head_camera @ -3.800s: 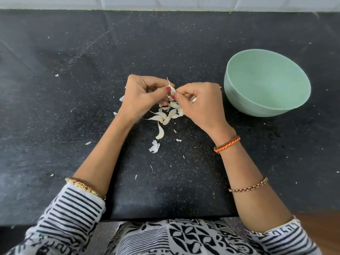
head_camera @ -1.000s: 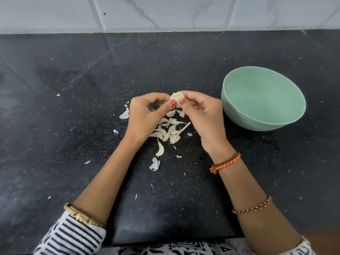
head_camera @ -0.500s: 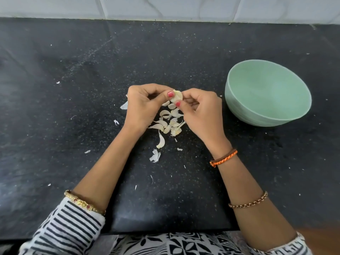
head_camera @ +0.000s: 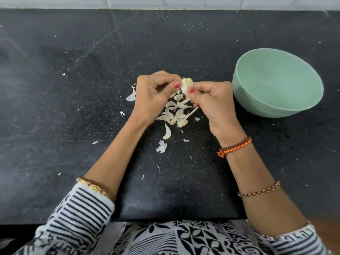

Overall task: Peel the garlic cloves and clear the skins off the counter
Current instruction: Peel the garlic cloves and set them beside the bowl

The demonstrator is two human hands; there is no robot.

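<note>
A pale garlic clove (head_camera: 186, 85) is pinched between the thumbs and fingertips of both hands, above the black counter (head_camera: 73, 89). My left hand (head_camera: 154, 94) grips it from the left, my right hand (head_camera: 213, 102) from the right. Under the hands lies a pile of garlic cloves and skins (head_camera: 174, 113). Loose skin pieces lie below it (head_camera: 161, 146) and left of the left hand (head_camera: 131, 95). Whether skin still covers the held clove is hard to tell.
A mint-green bowl (head_camera: 257, 105) stands to the right of my right hand, with nothing visible inside. Small skin flakes are scattered over the counter (head_camera: 94, 142). A white tiled wall (head_camera: 165, 2) runs along the back. The counter's front edge is near my body.
The hands have stayed together on the clove, working it between the thumbs. The clove now shows more clearly above the fingertips. The view has shifted slightly.
</note>
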